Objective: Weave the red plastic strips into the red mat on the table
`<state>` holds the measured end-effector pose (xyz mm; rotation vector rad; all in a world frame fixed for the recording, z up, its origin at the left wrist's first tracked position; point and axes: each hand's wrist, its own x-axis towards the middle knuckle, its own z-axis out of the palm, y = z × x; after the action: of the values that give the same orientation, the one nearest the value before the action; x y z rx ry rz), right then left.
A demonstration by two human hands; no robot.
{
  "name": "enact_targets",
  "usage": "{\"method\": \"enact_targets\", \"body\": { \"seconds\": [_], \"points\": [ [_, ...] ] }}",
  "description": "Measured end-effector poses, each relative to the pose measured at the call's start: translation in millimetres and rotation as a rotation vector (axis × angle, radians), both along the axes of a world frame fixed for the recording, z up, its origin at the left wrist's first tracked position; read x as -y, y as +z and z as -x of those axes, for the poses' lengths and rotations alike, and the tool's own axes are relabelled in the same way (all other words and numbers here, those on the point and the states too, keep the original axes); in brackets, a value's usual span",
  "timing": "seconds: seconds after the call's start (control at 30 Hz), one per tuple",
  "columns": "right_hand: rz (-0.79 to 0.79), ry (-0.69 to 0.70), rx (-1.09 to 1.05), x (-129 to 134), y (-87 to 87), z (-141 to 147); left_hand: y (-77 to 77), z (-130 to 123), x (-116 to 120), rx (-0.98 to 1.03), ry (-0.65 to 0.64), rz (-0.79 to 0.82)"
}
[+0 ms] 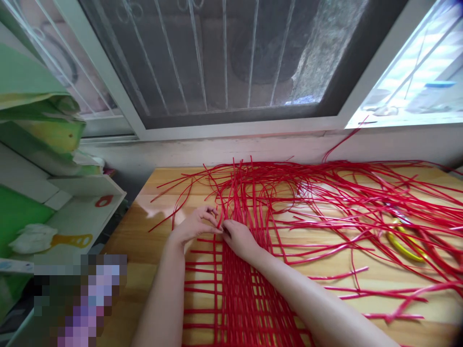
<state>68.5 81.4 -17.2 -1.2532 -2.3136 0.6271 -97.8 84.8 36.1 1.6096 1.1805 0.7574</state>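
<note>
Fingers of the left hand [193, 225] are held half-curled with narrow gaps between them, the thumb tip brought up to the bent fingertips of the right hand [239, 237]; whether any part of the woven red panel [235, 289] is pinched there cannot be told. The left forearm is pointed almost straight toward the far side, while the right is slanted in from the near right, across the panel, its hand turned back-upward. Whatever may be printed at the near left cannot be read (it is covered by a pixelated patch [90, 299]). The fingertips are placed at the panel's left part, with most of the weave spread on their near side. Loose red strands [275, 168] are heaped across the far and right parts of the wooden table [144, 260], where a yellow-handled tool [407, 251] is partly covered.
</note>
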Motion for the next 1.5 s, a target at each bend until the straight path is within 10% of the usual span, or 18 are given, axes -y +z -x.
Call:
{"method": "enact_targets", "body": {
  "seconds": [0.2,0.43,0.7,0.9,1.03,1.27,1.5],
  "points": [
    [-0.048,0.016,0.039,2,0.1,-1,-0.6,1,-1,-0.341,0.242,-0.124],
    [-0.027,0.053,-0.073,4,1.2,-5,0.6,18,6,-0.565,0.006,0.183],
    [0.115,0.107,-0.333,2,28.7,-25,-6.4,21,5,-0.502,-0.086,0.172],
    [0.091,-0.037,-0.153,10,50.4,-84,4.8,-8,32,-0.869,0.310,-0.216],
    [-0.052,-0.111,-0.074,43,36.7,-115,-4.2,-40,61,-0.918,0.324,-0.530],
    [-0.263,-0.176,0.132,79,6.5,-109,-44.7,-59,91,-0.867,0.325,-0.542],
    [-0.290,-0.201,0.208,74,3.5,-100,-53.1,-58,95,-0.799,0.377,-0.561]
  ]
}}
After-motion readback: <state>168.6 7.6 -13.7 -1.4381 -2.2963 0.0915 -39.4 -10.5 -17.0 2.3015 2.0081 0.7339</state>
